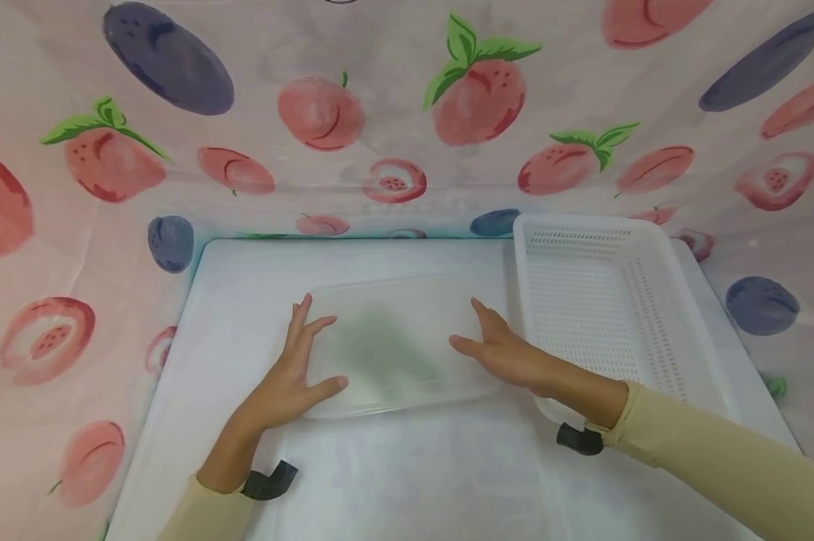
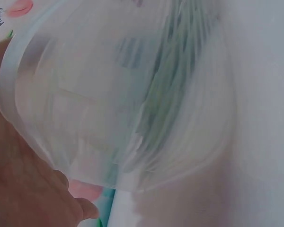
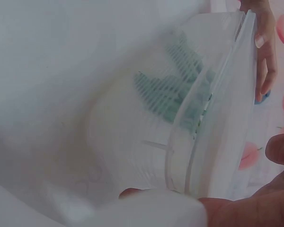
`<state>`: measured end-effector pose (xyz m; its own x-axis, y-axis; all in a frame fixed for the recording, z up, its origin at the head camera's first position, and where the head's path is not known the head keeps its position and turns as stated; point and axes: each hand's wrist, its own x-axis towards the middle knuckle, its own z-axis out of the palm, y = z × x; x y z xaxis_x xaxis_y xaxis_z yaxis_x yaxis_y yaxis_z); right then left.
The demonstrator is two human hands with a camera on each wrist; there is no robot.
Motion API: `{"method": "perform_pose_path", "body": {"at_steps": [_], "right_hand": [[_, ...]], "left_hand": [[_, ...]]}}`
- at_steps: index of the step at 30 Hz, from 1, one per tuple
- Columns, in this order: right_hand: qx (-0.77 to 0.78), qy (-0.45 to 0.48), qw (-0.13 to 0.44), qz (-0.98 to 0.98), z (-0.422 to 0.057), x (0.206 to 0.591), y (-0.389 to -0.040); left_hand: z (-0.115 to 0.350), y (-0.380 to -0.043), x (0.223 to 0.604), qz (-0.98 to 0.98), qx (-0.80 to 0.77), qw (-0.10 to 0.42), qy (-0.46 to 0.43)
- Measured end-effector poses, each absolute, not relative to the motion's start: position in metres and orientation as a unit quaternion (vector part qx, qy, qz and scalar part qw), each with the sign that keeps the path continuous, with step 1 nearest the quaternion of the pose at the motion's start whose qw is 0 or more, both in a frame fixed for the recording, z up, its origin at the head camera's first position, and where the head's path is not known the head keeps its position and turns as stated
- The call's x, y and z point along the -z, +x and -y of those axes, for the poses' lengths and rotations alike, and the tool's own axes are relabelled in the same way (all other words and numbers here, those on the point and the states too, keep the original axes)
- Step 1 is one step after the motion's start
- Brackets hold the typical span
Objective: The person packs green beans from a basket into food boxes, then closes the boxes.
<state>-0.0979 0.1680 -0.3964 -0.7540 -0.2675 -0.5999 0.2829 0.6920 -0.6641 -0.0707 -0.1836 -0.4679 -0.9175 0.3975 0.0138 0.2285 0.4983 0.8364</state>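
Observation:
A translucent lidded plastic box (image 1: pixel 393 346) lies on the white table, with blurred green content inside. In the left wrist view long green stalks (image 2: pixel 175 80) show through its wall. The pale lid (image 3: pixel 225 113) covers the box top; a thin gap runs between lid and rim in the right wrist view. At the box's left end is my left hand (image 1: pixel 288 383), fingers spread, thumb over the lid. My right hand (image 1: pixel 508 353) reaches over the right end, forefinger and thumb extended apart. Whether the fingers press on the lid is hard to tell.
A white perforated basket (image 1: pixel 707 361) stands right of the box, under my right forearm. The white table (image 1: pixel 407 473) meets a fruit-patterned cloth (image 1: pixel 393 98) at the back and sides. Dark wrist mounts (image 1: pixel 271 481) sit at both wrists.

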Motion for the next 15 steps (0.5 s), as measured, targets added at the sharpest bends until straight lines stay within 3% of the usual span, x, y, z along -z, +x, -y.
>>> {"method": "perform_pose_path", "body": {"at_steps": [15], "right_hand": [[0.372,-0.008,0.349,-0.860,-0.1630,0.3997,-0.0929]], "left_hand": [[0.1826,-0.0688,0.4726,-0.871,-0.452,0.083,0.176]]}}
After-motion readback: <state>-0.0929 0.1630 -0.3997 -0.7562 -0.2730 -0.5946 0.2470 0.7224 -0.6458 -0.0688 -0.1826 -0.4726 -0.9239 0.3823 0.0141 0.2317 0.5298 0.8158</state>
